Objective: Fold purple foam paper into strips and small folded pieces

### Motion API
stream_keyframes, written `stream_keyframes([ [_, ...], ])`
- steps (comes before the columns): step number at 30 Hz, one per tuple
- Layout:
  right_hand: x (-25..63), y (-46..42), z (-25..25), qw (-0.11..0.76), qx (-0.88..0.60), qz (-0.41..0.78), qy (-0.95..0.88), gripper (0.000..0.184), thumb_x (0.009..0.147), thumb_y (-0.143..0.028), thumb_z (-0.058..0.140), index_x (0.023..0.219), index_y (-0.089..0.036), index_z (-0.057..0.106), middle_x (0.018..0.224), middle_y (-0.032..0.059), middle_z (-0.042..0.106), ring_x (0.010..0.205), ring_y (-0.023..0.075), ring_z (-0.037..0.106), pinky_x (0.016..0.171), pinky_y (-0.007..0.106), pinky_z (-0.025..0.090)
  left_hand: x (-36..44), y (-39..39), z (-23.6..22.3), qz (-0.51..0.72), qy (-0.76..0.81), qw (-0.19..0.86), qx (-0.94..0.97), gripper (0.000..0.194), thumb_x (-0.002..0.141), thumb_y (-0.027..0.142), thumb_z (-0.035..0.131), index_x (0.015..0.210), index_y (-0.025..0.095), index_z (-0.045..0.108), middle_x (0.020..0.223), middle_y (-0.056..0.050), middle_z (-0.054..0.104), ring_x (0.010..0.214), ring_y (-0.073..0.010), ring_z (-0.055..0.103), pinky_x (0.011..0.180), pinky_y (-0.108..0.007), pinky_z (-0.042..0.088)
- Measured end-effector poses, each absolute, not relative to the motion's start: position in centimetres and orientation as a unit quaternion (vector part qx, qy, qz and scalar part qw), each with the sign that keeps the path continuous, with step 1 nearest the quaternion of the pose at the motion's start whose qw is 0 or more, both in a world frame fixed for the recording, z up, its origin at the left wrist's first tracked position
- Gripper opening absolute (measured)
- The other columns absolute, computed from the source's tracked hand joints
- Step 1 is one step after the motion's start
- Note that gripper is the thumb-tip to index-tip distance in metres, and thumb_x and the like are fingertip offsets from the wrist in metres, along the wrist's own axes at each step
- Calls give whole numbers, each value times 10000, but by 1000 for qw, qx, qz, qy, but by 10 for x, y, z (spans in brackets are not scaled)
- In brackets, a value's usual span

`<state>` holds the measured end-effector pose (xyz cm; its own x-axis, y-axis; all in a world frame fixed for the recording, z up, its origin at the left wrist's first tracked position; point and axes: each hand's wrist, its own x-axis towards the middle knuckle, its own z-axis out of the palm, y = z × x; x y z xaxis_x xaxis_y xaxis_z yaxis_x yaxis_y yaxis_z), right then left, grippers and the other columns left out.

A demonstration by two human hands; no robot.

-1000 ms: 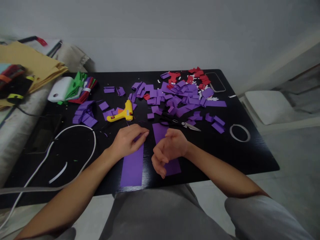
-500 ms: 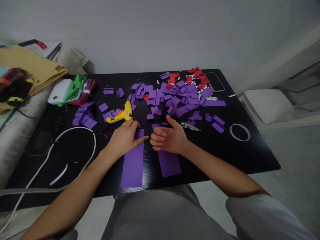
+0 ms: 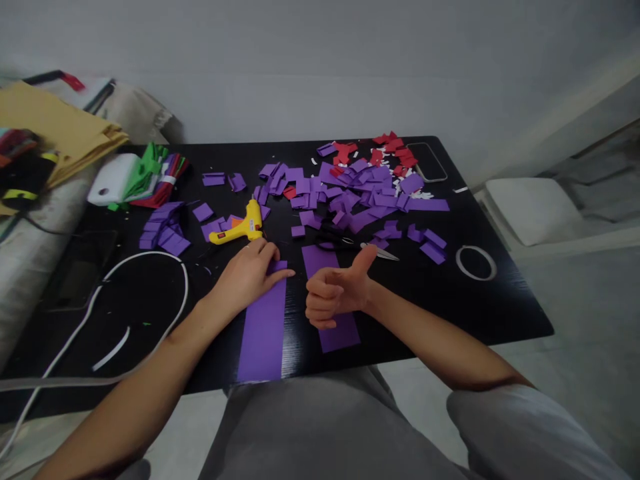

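My left hand (image 3: pixel 247 272) lies on the upper end of a long purple paper strip (image 3: pixel 263 337), thumb stretched to the right and the other fingers down by the strip's top edge. My right hand (image 3: pixel 340 293) hovers over a second purple strip (image 3: pixel 340 335), its fingers curled in and its thumb raised, with nothing visible in it. Just beyond the left fingers rests a yellow glue gun (image 3: pixel 240 230). Scissors (image 3: pixel 381 252) with dark handles lie behind the right hand, partly covered by the thumb.
Folded purple paper pieces (image 3: pixel 367 187) cover the back middle, with red scraps (image 3: pixel 395 148) and white bits behind them. A roll of tape (image 3: pixel 476 263) lies at right. A white cable (image 3: pixel 186 280) loops at left, below bundled coloured paper (image 3: pixel 155 177). A white stool (image 3: pixel 530 210) stands beyond the table.
My right hand has shifted slightly down and turned, its thumb now pointing up and right, uncovering more of the strip's top and the scissors' handles. My left hand stays on its strip.
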<state>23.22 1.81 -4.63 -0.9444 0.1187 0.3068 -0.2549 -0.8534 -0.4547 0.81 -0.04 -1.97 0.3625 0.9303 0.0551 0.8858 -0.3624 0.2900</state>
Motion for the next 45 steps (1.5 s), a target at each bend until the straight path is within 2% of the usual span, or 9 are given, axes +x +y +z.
stream_keyframes([
  [5, 231, 18, -42, 97, 176, 940, -276, 833, 493, -1039, 489, 654, -227, 394, 552, -86, 330, 512, 102, 341, 549, 267, 437, 6, 0, -14, 108, 545, 123, 822, 342, 959, 516, 636, 986, 176, 613, 978, -88, 602, 879, -269, 616, 816, -398, 510],
  [10, 231, 21, -38, 105, 145, 937, -301, 802, 580, -1015, 530, 669, -231, 388, 561, -91, 322, 509, 98, 326, 570, 271, 436, -4, 1, -8, 118, 481, 167, 853, 462, 797, 509, 824, 1051, 178, 624, 1042, -92, 610, 972, -295, 606, 889, -429, 503],
  [15, 229, 22, -30, 185, -29, 919, -348, 675, 831, -847, 592, 669, -197, 508, 573, -71, 359, 534, 107, 361, 591, 272, 438, -9, 4, -12, 131, 461, 192, 857, 437, 765, 479, 866, 993, 183, 639, 1022, -81, 621, 979, -287, 599, 882, -413, 495],
  [18, 228, 19, -28, 249, -124, 879, -388, 550, 893, -683, 666, 715, -166, 612, 591, -52, 427, 557, 109, 409, 585, 267, 434, -8, 6, -15, 130, 442, 199, 865, 404, 779, 484, 860, 954, 185, 651, 991, -70, 642, 943, -269, 602, 865, -398, 488],
  [25, 229, 20, -27, 379, -311, 738, -464, 356, 807, -477, 836, 823, -184, 635, 669, -55, 559, 553, 88, 497, 537, 235, 463, 0, 4, -9, 256, 378, 229, 860, 251, 917, 402, 752, 1035, 191, 687, 1000, -60, 697, 961, -212, 664, 888, -351, 521],
  [30, 229, 20, -26, 357, -328, 745, -459, 424, 785, -505, 844, 1011, -203, 650, 816, -11, 682, 696, 143, 666, 570, 256, 560, 3, 1, -7, 364, 357, 227, 830, 259, 892, 364, 783, 1111, 228, 752, 1125, -83, 693, 1042, -211, 690, 942, -358, 561],
  [34, 228, 20, -29, 332, -300, 774, -449, 436, 744, -368, 896, 1066, -206, 651, 823, -16, 735, 722, 138, 696, 675, 270, 588, 8, -2, -13, 383, 347, 237, 822, 263, 881, 332, 796, 1121, 235, 750, 1149, -84, 690, 1066, -214, 697, 943, -361, 578],
  [37, 228, 22, -34, 340, -304, 775, -438, 471, 697, -293, 922, 1078, -215, 656, 835, -30, 745, 713, 127, 693, 737, 285, 587, 13, -5, -15, 387, 358, 239, 815, 417, 852, 373, 824, 1219, 232, 686, 1165, -87, 686, 1061, -216, 698, 922, -364, 597],
  [45, 228, 20, -35, 408, -337, 704, -474, 361, 679, -288, 923, 953, -217, 700, 873, -21, 710, 797, 137, 675, 776, 283, 573, 15, -10, -6, 313, 488, 135, 803, 533, 884, 524, 750, 1276, 199, 593, 1201, -116, 689, 1121, -289, 668, 1007, -457, 545],
])
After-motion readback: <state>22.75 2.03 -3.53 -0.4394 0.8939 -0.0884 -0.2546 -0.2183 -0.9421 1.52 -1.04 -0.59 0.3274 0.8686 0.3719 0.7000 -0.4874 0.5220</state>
